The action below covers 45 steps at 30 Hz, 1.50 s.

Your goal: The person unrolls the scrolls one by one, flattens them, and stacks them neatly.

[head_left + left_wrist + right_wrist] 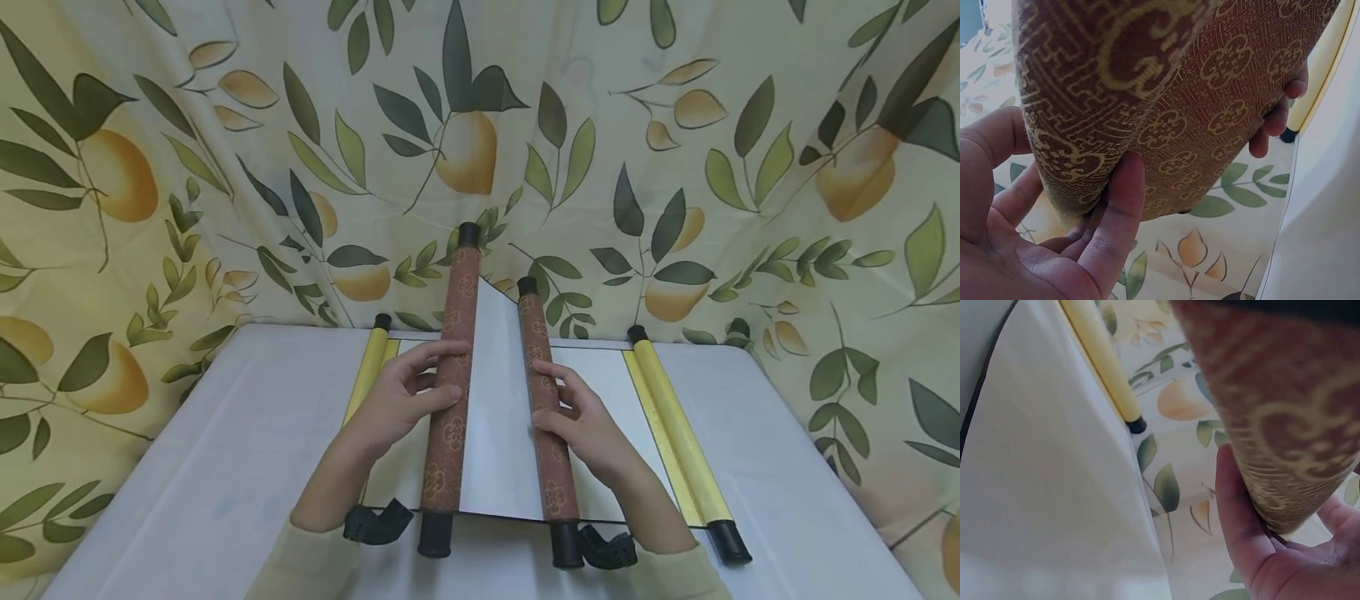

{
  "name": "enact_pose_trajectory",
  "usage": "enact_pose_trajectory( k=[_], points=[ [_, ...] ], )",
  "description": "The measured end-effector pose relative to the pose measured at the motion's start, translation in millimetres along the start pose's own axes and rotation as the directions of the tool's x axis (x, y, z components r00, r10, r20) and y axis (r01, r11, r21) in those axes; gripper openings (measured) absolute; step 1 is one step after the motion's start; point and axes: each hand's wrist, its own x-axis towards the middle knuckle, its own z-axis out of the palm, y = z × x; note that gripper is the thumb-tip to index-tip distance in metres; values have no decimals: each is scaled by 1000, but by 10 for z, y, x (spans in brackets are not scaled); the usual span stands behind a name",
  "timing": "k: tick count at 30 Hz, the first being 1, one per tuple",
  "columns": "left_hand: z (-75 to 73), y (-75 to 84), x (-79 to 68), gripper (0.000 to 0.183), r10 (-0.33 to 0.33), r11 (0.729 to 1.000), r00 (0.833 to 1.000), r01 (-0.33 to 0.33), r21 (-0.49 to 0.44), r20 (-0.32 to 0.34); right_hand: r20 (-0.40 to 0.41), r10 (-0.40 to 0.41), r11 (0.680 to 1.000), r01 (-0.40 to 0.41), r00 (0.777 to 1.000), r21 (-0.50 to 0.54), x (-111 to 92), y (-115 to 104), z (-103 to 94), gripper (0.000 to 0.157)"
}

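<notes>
A hanging scroll in red-brown brocade with gold flower patterns is held partly unrolled above the table. My left hand (390, 404) grips its left roll (454, 375), thumb on the near side and fingers around the outer edge. Its right roll (546, 400) is gripped by my right hand (588, 425). White backing (502, 408) spans between the two rolls, which have black end knobs. In the left wrist view the patterned brocade (1166, 125) fills the upper middle. Close to the camera, the right wrist view shows the brocade roll (1285, 425) over my palm.
Under the held scroll, a second scroll lies spread on the white table (225, 450), with a yellow left roll (367, 367) and a yellow right roll (678, 425). A fruit-and-leaf patterned curtain (570, 50) hangs behind the table. Black straps or mounts (378, 523) sit near my wrists.
</notes>
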Motion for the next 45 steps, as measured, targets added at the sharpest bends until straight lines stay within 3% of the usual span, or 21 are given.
enact_pose_trajectory(
  k=[14,45],
  points=[
    [-31,-3,2,49,-35,999,999,35,-6,-15,5,9,1000,-9,1000,12,-13,-32,2,65],
    [-61,54,-29,49,14,999,1000,-15,-30,-15,0,8,1000,-8,1000,-4,-21,-19,-18,64]
  ],
)
